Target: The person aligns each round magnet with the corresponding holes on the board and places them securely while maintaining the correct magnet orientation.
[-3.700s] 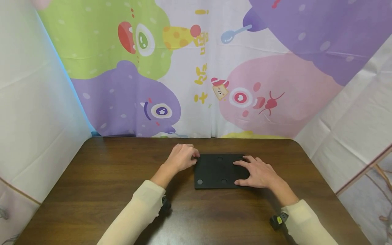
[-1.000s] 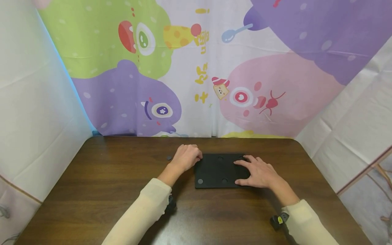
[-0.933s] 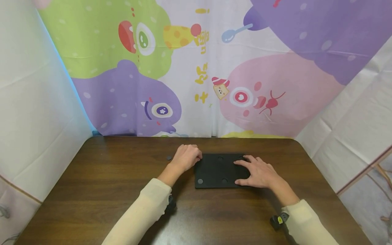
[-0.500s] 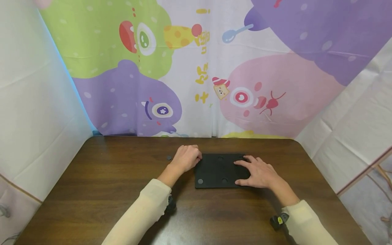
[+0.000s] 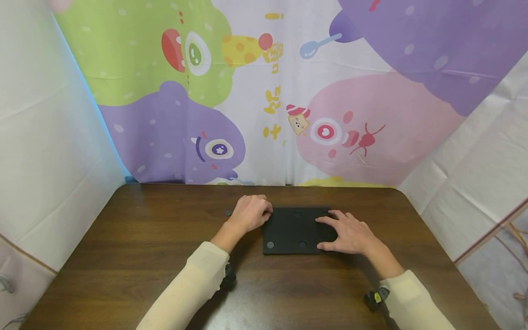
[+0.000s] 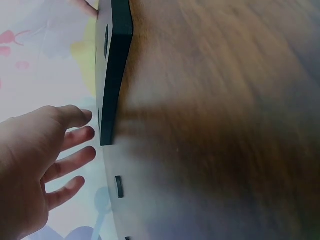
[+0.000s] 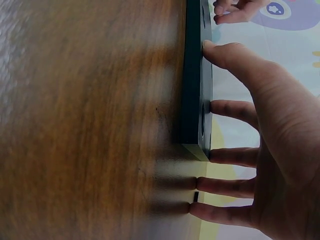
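Note:
A flat black rectangular board [image 5: 288,233] with round marks lies on the table. In its near left corner is a grey disc [image 5: 270,244]. At the far left corner is my left hand [image 5: 251,213]; in the left wrist view its bent, spread fingers [image 6: 70,164] come close to the board's face, and nothing shows between them. My right hand [image 5: 348,233] rests spread on the board's right end, thumb at the near edge. Its outer fingers [image 7: 225,187] reach past the board's end. A small dark disc [image 5: 228,213] lies left of my left hand.
The brown wooden table [image 5: 144,256] runs back to a cartoon-printed curtain [image 5: 264,91]. In the left wrist view, a dark disc [image 6: 119,186] stands out on the table, with part of another at the bottom edge. A small dark piece [image 7: 196,196] shows between the right fingers.
Since the oldest frame my left hand has shifted slightly right, and the small disc to its left has come into sight. Over the last second, both hands have stayed nearly still.

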Motion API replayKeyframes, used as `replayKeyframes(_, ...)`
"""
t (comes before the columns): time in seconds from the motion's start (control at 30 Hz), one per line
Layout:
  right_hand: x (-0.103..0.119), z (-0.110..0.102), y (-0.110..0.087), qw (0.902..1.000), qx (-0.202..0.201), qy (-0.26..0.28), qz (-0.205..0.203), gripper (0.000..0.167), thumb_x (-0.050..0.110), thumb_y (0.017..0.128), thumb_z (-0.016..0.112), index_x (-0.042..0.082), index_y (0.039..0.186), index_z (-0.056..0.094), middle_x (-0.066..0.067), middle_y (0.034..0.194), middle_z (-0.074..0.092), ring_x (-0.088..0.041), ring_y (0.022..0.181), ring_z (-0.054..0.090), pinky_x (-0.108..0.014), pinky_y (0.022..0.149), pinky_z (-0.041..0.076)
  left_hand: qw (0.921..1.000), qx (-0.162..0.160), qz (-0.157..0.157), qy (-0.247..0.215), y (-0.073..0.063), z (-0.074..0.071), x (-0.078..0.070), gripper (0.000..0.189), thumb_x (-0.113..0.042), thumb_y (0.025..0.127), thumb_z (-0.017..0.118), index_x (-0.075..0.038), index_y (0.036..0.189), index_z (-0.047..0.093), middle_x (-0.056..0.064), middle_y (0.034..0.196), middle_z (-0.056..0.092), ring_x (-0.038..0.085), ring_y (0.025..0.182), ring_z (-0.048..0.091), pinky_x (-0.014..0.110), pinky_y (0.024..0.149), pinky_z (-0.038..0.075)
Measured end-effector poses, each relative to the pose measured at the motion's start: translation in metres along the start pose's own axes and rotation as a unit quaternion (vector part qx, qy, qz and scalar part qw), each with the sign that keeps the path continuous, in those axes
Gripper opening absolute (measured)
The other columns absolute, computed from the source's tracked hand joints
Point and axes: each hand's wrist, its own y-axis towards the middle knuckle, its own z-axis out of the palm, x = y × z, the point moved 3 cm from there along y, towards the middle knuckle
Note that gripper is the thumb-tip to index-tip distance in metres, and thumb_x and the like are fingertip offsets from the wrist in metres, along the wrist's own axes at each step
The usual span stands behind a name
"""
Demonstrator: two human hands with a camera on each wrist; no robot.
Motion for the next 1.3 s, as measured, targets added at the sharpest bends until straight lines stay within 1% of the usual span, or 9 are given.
replayKeyframes(0.27, 0.000, 0.000, 0.000, 1.0000, -0.004, 0.003, 0.001, 0.083, 0.073, 0.090, 0.081, 0.032, 0.160, 0.062, -0.022, 0.170, 0.053, -0.050, 0.139, 0.061, -0.073, 0.091, 0.059, 0.9999, 0.008, -0.008, 0.007, -0.004, -0.002, 0.005, 0.011, -0.023, 0.103, 0.083, -0.019, 0.111, 0.090, 0.002, 0.109, 0.082, 0.025, 0.100, 0.082, 0.046, 0.086, 0.065)
replayKeyframes(0.47, 0.000, 0.000, 0.000, 1.0000, -0.005, 0.004, 0.001, 0.083, 0.073, 0.089, 0.081, 0.033, 0.159, 0.063, -0.022, 0.170, 0.053, -0.050, 0.140, 0.061, -0.074, 0.091, 0.060, 0.9999, 0.000, -0.011, 0.013, -0.008, -0.007, 0.010, 0.013, -0.023, 0.101, 0.085, -0.018, 0.113, 0.089, 0.002, 0.111, 0.083, 0.027, 0.100, 0.083, 0.047, 0.085, 0.065)
replayKeyframes(0.67, -0.001, 0.001, 0.000, 1.0000, -0.004, 0.003, 0.000, 0.083, 0.074, 0.089, 0.081, 0.033, 0.160, 0.062, -0.022, 0.170, 0.053, -0.051, 0.140, 0.061, -0.075, 0.092, 0.059, 0.9998, -0.001, -0.015, 0.013, -0.014, -0.010, 0.016, 0.013, -0.022, 0.100, 0.085, -0.017, 0.111, 0.089, 0.003, 0.111, 0.084, 0.029, 0.101, 0.083, 0.051, 0.088, 0.065)
replayKeyframes(1.0, 0.000, 0.001, 0.000, 1.0000, -0.003, 0.006, 0.000, 0.084, 0.074, 0.089, 0.081, 0.032, 0.160, 0.062, -0.022, 0.170, 0.053, -0.051, 0.141, 0.060, -0.075, 0.092, 0.059, 0.9998, -0.007, -0.009, 0.016, -0.021, -0.007, 0.025, 0.012, -0.022, 0.099, 0.086, -0.018, 0.109, 0.090, 0.002, 0.109, 0.084, 0.027, 0.099, 0.084, 0.047, 0.081, 0.065)
replayKeyframes(1.3, -0.001, 0.001, 0.000, 1.0000, -0.003, 0.007, 0.001, 0.084, 0.073, 0.090, 0.081, 0.032, 0.160, 0.062, -0.022, 0.171, 0.052, -0.051, 0.141, 0.060, -0.075, 0.093, 0.058, 0.9998, -0.001, -0.001, 0.022, -0.027, -0.011, 0.030, 0.008, -0.022, 0.099, 0.085, -0.019, 0.106, 0.090, 0.001, 0.105, 0.083, 0.025, 0.095, 0.082, 0.047, 0.080, 0.065)
